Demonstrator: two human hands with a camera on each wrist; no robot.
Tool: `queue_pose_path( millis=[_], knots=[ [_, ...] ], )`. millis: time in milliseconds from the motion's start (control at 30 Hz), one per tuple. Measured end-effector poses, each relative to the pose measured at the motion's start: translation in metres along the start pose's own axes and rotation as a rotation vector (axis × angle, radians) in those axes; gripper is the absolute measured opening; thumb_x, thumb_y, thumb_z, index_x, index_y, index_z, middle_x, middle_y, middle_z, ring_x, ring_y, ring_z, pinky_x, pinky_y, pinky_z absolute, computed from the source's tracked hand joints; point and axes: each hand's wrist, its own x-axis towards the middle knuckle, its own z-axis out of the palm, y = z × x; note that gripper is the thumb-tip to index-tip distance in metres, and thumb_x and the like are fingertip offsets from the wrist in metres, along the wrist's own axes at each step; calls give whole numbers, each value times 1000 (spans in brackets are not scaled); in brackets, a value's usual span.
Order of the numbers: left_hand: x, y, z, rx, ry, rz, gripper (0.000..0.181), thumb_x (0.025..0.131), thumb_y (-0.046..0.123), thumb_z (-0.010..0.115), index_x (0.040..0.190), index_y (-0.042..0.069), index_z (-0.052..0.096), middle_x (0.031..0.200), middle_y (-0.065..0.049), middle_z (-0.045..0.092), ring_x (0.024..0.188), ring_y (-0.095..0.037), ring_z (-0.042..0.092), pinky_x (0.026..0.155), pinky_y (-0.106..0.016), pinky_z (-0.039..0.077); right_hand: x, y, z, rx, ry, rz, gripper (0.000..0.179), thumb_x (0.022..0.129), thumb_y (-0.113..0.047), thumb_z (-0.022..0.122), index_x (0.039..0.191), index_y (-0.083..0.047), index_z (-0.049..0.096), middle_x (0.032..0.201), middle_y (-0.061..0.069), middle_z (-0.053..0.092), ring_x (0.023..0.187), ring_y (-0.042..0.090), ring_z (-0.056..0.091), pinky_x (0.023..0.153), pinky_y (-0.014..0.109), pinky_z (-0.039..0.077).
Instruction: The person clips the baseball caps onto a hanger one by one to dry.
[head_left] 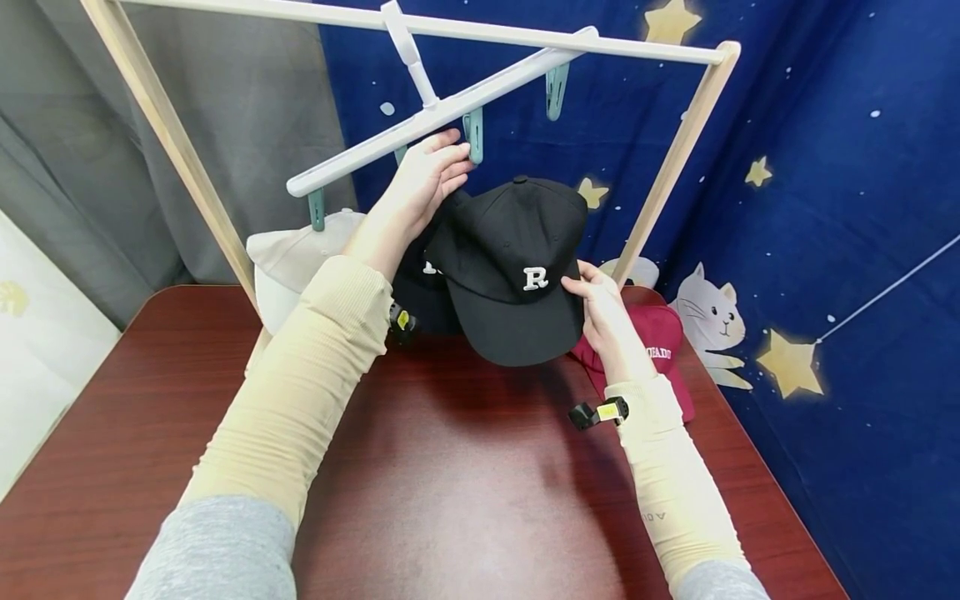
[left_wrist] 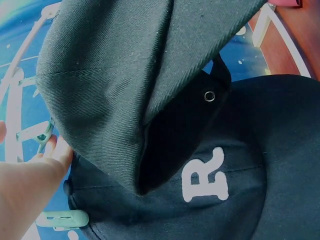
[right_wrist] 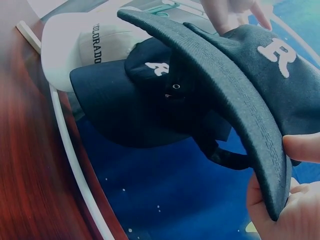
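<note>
Sleeves (head_left: 292, 392) overhung worktop (head_left: 450, 492); toward far edge, right hand (head_left: 606, 315) pinched front cap (head_left: 513, 250) by brim (head_left: 517, 329); left hand (head_left: 423, 179) lay beside clip (head_left: 476, 137), fingers (head_left: 448, 156) extended.

Reddish table (head_left: 465, 500), apparently under wooden rack (head_left: 675, 158) and red cap (head_left: 658, 327).

Downward head view, 2 wrist close-ups

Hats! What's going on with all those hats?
Somebody's right hand holds a black cap by its brim. Their left hand is up at a green clip on the white hanger, but I can't tell if it's squeezing it. The held cap looks unclipped. Another black cap is behind it, a pale cap hangs from a different clip, and a red cap is off to the right.
</note>
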Motion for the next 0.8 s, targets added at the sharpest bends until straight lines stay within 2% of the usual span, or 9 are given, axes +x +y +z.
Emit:
queue_pose_path(
  millis=[200,433,600,800],
  knots=[
    [3,-2,-1,40,21,11,52,98,11,53,146,1,33,137,-16,47,122,-29,50,100,-28,40,0,0,0,8,6,12,18,95,5,49,100,-9,59,91,0,65,83,13,60,75,24,49],
    [6,-3,1,112,39,33,50,98,15,55,144,1,38,125,-14,54,102,-24,58,94,-27,44,-1,0,0,18,5,20,18,94,6,48,99,-9,59,89,0,65,80,13,61,74,25,50],
    [5,-2,4,144,47,28,51,98,17,56,144,1,38,122,-14,54,100,-23,58,94,-29,45,-2,-1,-1,14,-3,18,18,95,5,49,100,-9,59,91,0,65,82,14,61,75,25,50],
    [7,3,10,242,85,4,54,97,25,57,144,4,39,119,-12,55,98,-22,58,92,-34,47,-2,-1,-2,24,-6,17,19,94,6,49,97,-9,60,88,0,65,80,13,61,75,24,50]
  ],
)
